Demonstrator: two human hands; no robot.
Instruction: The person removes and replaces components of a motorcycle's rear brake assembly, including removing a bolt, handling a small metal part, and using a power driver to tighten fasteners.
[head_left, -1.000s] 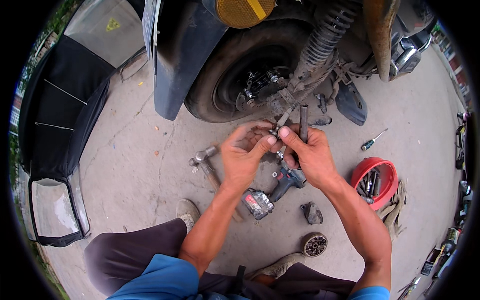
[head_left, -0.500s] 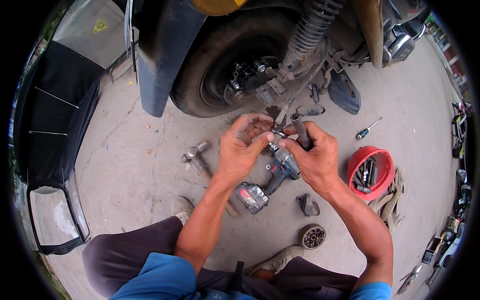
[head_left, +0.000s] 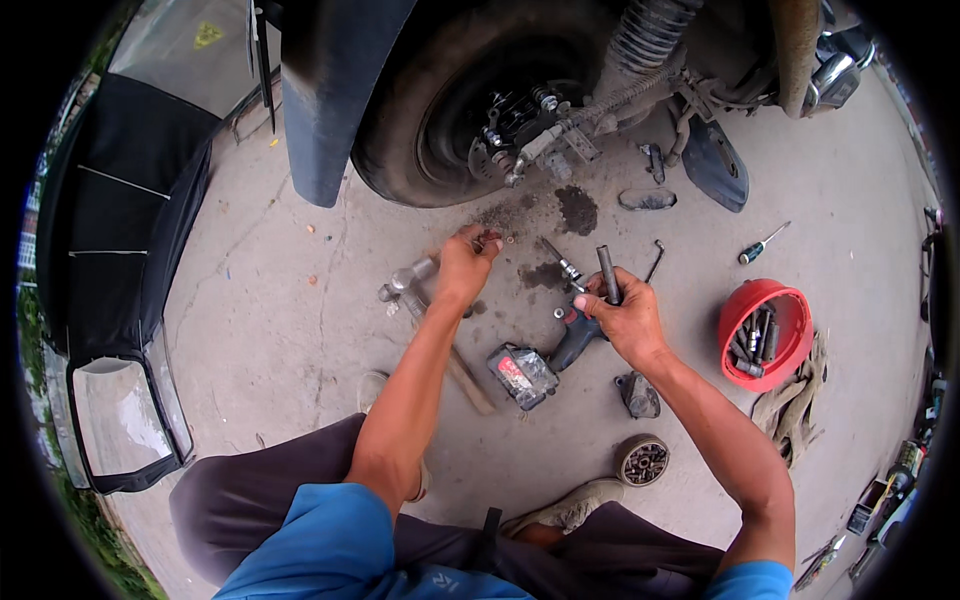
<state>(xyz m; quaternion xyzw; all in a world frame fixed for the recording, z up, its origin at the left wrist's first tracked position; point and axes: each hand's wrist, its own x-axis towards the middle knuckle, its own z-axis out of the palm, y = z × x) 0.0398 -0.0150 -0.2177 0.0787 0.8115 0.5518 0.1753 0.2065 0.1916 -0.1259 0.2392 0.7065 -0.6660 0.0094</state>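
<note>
The fingers (head_left: 590,300) of the right hand (head_left: 622,318) are curling tight around a dark metal rod (head_left: 607,273), which is standing nearly upright out of the fist. Just below that fist, the cordless drill (head_left: 560,345) is lying on the concrete floor (head_left: 270,320), its battery end pointing toward the person.

The fingers (head_left: 478,240) of the left hand (head_left: 464,265) are pinching together over something small; what it is cannot be made out. That hand is hovering low over a dark oil stain (head_left: 525,215) on the floor.

Half a second earlier both hands were meeting close together over the drill. Now they have parted: the left hand has swung out to the person's left and away from the body, and the right hand has stayed near the drill with the rod.

Left of the left hand, a hammer (head_left: 410,280) is lying on the floor, its wooden handle running back under the forearm. Beyond the hands, the tyre (head_left: 420,130) and brake parts (head_left: 525,125) of a vehicle are filling the upper view. To the right, a red bowl (head_left: 790,300) is holding sockets, with a rag (head_left: 795,395) beside it and a screwdriver (head_left: 762,243) further off. Nearer the person, a small dark part (head_left: 638,393) and a round bearing (head_left: 641,460) are resting on the floor by a shoe (head_left: 565,508).
</note>
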